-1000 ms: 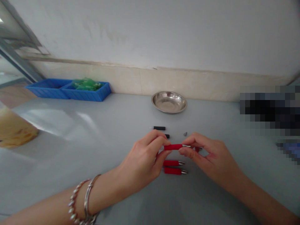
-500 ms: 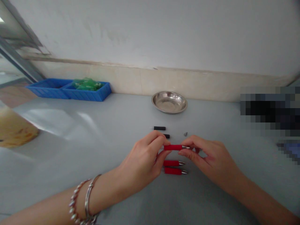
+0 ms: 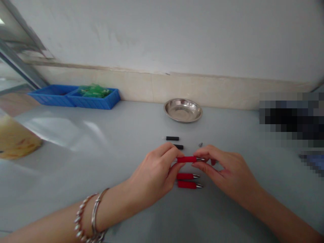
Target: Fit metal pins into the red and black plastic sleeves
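Observation:
A red pen barrel with a silver tip lies level between my two hands. My left hand pinches its left end between thumb and fingers. At the silver tip, my right hand has its thumb and fingertips closed on the barrel's right end. Just below are two more red barrels with silver tips, an upper one and a lower one; my left hand hides their left ends. Beyond my hands lie a black barrel, a second black barrel partly covered, and a small silver tip.
A shallow metal dish stands near the wall. Two joined blue bins sit at the back left, the right one holding green items. A container with yellowish contents is at the left edge. Pixelated dark shapes fill the right edge.
My right fingertips have shifted slightly left along the silver tip onto the red barrel's end. My left hand keeps its pinch almost unmoved.

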{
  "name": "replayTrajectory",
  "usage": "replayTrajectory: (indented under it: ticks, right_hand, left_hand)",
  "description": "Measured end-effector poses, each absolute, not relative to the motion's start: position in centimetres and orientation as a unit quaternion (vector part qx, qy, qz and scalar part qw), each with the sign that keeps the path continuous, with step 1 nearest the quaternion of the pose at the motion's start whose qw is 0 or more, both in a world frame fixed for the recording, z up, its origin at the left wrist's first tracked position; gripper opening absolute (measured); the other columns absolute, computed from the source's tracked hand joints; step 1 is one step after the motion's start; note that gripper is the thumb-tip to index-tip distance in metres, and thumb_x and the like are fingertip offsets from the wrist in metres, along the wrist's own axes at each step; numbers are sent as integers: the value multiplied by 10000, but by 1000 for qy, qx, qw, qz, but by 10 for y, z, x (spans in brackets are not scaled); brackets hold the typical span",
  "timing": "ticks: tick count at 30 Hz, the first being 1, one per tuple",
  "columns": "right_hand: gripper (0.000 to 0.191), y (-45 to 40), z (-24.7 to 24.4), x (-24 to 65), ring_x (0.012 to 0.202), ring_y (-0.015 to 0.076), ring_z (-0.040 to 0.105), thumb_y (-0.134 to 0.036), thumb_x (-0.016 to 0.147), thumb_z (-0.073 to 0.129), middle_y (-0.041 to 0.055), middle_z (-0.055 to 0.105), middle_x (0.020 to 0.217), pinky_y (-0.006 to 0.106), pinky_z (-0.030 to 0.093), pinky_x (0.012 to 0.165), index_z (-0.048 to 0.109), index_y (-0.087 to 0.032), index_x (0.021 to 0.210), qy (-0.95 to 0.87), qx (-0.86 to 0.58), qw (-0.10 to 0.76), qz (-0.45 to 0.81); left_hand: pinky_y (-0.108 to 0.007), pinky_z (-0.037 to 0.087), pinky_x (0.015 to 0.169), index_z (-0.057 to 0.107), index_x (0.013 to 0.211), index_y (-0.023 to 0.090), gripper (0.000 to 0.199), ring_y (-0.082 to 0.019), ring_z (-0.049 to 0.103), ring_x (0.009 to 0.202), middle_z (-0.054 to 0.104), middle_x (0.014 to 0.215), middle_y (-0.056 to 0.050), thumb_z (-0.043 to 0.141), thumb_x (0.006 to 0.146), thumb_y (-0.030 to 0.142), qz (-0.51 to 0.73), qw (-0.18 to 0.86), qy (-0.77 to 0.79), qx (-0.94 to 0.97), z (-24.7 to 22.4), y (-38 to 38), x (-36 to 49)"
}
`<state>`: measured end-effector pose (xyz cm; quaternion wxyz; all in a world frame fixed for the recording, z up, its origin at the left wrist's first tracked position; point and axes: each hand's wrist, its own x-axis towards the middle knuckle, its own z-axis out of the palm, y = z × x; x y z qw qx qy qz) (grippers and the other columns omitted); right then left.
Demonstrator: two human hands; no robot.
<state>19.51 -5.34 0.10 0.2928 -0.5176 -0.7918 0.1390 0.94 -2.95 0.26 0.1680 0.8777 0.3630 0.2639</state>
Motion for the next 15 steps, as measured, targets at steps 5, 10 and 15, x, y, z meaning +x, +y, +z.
replayTrajectory:
  ticks: [5, 10, 15]
  right_hand:
    - [30, -54, 1, 195, 631, 87, 606, -214, 818, 536, -30, 641, 709, 173, 435, 565, 545, -201, 792, -789, -517, 298, 149]
    - [49, -53, 2, 195, 597, 97, 595, -230, 819, 532, -22, 629, 679, 189, 434, 552, 532, -189, 791, -788, -524, 288, 145]
    - [56, -53, 4, 194, 556, 93, 564, -232, 810, 548, -30, 611, 641, 197, 416, 533, 551, -187, 777, -793, -520, 286, 137]
  left_hand:
    - [-191, 394, 533, 536, 788, 147, 96, -92, 483, 601, 538, 752, -12, 451, 831, 132, 258, 168, 363, 880, 2, -30, 10]
    - [-195, 400, 536, 530, 782, 155, 107, -92, 487, 597, 542, 759, -12, 436, 830, 135, 242, 173, 369, 881, 2, -30, 8]
    - [-205, 403, 539, 530, 785, 153, 125, -98, 486, 591, 539, 751, -16, 418, 840, 143, 226, 168, 371, 885, 1, -30, 8]
